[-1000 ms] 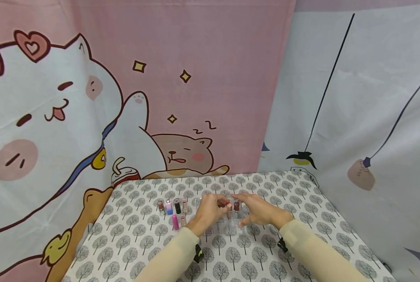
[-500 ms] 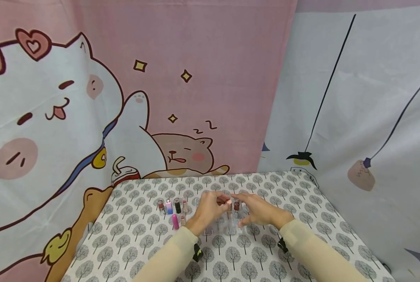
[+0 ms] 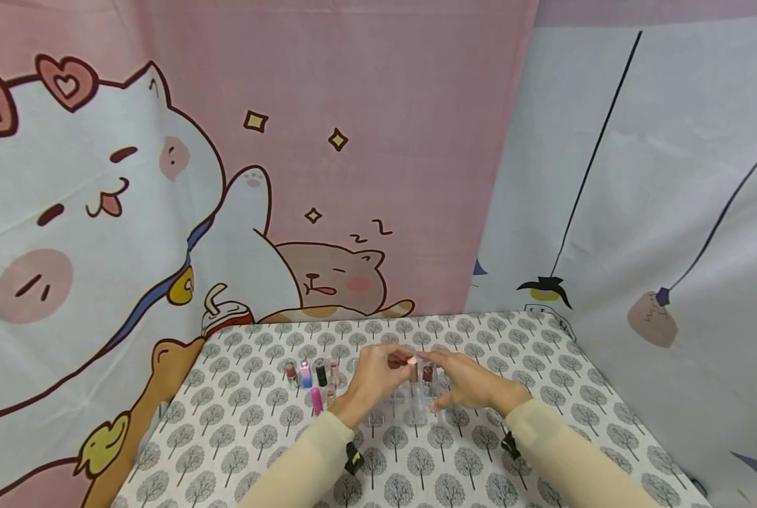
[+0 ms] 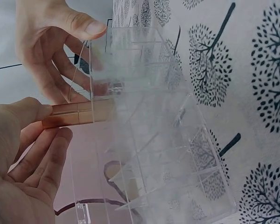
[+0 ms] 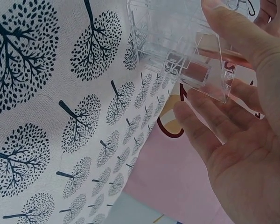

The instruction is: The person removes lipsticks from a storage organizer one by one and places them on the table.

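My left hand [image 3: 373, 375] pinches a copper-gold lipstick tube [image 4: 74, 115] between thumb and fingers. The tube's far end is inside a compartment at the open side of a clear plastic organizer [image 4: 154, 126]. On the organizer's right side, my right hand [image 3: 472, 381] grips it, thumb in front and fingers at the back. A lipstick with a brownish-red section [image 5: 193, 71] stands in the compartment beside the copper-gold tube, close to the right hand's fingers.
Left of the organizer stand several lipsticks, among them a bright pink tube [image 3: 317, 401], a black one [image 3: 321, 374] and a blue-purple one [image 3: 305, 375]. A tree-print cloth [image 3: 238, 437] covers the table, with cartoon curtains [image 3: 378, 141] behind it.
My left hand has risen slightly with the copper-gold lipstick tube, so more of it shows above the organizer. The right hand has stayed in place.
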Tool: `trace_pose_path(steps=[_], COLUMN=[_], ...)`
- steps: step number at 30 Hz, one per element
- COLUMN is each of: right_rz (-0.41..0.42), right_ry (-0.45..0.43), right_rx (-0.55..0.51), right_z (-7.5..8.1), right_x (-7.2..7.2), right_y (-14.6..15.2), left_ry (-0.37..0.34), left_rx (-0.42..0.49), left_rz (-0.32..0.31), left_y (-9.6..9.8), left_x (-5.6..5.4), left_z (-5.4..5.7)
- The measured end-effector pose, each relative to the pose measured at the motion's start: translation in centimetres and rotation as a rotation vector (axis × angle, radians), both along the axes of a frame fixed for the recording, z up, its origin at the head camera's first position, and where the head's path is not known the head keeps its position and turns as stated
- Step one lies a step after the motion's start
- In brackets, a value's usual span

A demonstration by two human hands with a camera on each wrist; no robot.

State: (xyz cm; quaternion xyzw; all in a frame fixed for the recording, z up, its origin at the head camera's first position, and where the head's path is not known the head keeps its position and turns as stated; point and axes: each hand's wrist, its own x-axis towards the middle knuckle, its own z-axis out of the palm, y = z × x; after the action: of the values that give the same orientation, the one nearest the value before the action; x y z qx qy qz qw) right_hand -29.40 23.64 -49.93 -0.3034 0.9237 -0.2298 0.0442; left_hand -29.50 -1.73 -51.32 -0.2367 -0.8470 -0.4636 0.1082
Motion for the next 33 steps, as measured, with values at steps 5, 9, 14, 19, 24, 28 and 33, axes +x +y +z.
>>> trace_pose_path(steps=[5, 9, 14, 19, 24, 28, 33], right_rz=[0.006, 0.005, -0.001, -0.013, -0.012, -0.009, -0.015], right_ry=[0.01, 0.015, 0.012, 0.013, 0.013, 0.003, -0.004], right_rx=[-0.001, 0.001, 0.007, 0.017, 0.012, 0.005, 0.001], right_z=[-0.1, -0.1, -0.2, -0.3, -0.4, -0.4, -0.4], right_x=[-0.1, -0.3, -0.3, -0.3, -0.2, -0.1, 0.0], right_y=[0.1, 0.1, 0.1, 0.1, 0.1, 0.1, 0.0], left_ry=[0.018, 0.03, 0.043, 0.075, 0.11, 0.124, 0.149], left_rx=[0.006, 0.021, 0.023, 0.012, 0.006, 0.006, 0.01], left_rz=[-0.001, -0.001, 0.001, 0.007, 0.011, 0.024, 0.033], left_y=[-0.1, -0.2, -0.5, -0.8, -1.1, -1.6, -2.2], left_x=[0.2, 0.3, 0.5, 0.8, 0.9, 1.1, 1.2], left_z=[0.5, 0.9, 1.1, 1.3, 1.5, 1.7, 1.9])
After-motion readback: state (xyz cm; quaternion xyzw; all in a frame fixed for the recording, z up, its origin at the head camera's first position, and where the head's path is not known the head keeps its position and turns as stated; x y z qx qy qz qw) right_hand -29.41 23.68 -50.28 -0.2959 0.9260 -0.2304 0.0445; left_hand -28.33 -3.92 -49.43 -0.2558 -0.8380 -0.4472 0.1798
